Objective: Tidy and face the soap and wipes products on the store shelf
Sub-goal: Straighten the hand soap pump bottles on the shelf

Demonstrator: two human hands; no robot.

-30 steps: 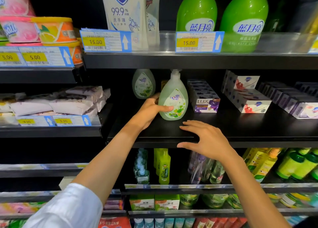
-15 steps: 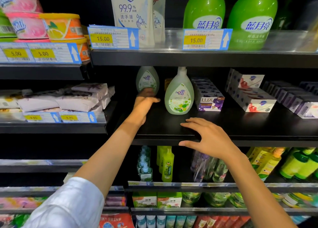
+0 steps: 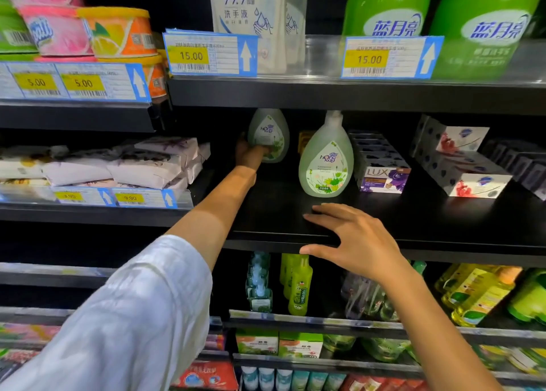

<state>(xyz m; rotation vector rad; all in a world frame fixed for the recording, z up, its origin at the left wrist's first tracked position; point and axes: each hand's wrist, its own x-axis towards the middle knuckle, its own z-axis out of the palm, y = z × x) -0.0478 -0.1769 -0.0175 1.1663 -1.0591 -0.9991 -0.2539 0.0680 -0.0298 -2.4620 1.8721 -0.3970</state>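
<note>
— Where are our hands?
— Our left hand (image 3: 251, 154) reaches deep, fingers curled round the rear soap bottle (image 3: 268, 135); our right hand (image 3: 351, 237) rests flat, fingers spread, on the shelf edge (image 3: 443, 243).
— Labels?
— The front bottle (image 3: 326, 161) stands beside LUX boxes (image 3: 381, 169); tags above say 15.00.

Left hand (image 3: 251, 154) around rear soap bottle (image 3: 268, 135), right hand (image 3: 351, 237) flat on black shelf (image 3: 428, 213) edge

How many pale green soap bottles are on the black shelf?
2. The front bottle stands near the shelf's front beside the Lux boxes; the back bottle is deeper, gripped by the left hand. More may hide behind.
</note>
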